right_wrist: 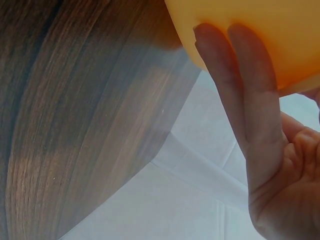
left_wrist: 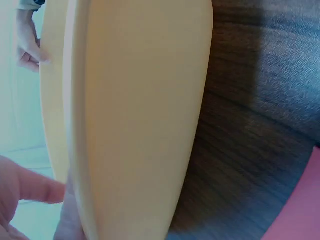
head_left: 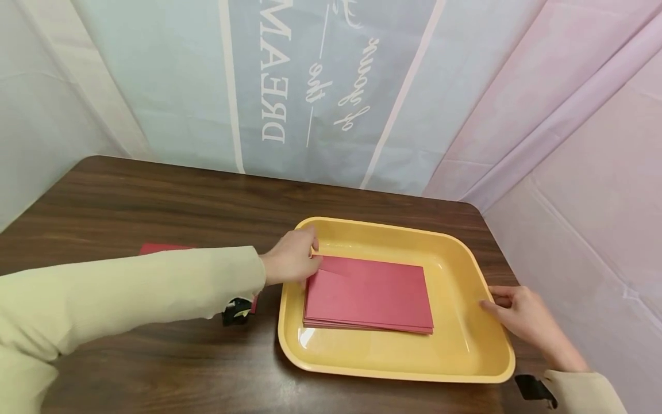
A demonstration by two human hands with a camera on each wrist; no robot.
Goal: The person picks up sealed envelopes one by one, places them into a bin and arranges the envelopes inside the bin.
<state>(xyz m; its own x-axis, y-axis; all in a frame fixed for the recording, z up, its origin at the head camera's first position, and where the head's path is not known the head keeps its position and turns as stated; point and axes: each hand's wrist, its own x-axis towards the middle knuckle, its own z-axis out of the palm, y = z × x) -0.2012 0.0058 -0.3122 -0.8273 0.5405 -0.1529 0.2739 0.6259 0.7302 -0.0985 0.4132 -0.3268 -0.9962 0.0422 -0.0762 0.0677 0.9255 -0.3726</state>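
Note:
A yellow plastic tray (head_left: 372, 362) with rounded corners sits on the dark wooden table. Inside it, toward the left, lies a stack of flat red paper pieces (head_left: 369, 296), edges slightly uneven. My left hand (head_left: 292, 257) reaches over the tray's left rim, fingers loosely bent and parted, thumb at the stack's upper left corner. The left wrist view shows its fingers (left_wrist: 42, 190) just past the rim. At the opposite side, my right hand (head_left: 524, 316) grips the tray's right rim, thumb inside; in the right wrist view its fingers (right_wrist: 255, 65) press against the outer wall.
More red paper (head_left: 165, 248) lies on the table (head_left: 181, 201) to the left, mostly hidden under my left sleeve (head_left: 155, 287). A printed cloth backdrop (head_left: 331, 86) hangs behind the table, and a pale cloth (head_left: 595, 230) hangs along the right side.

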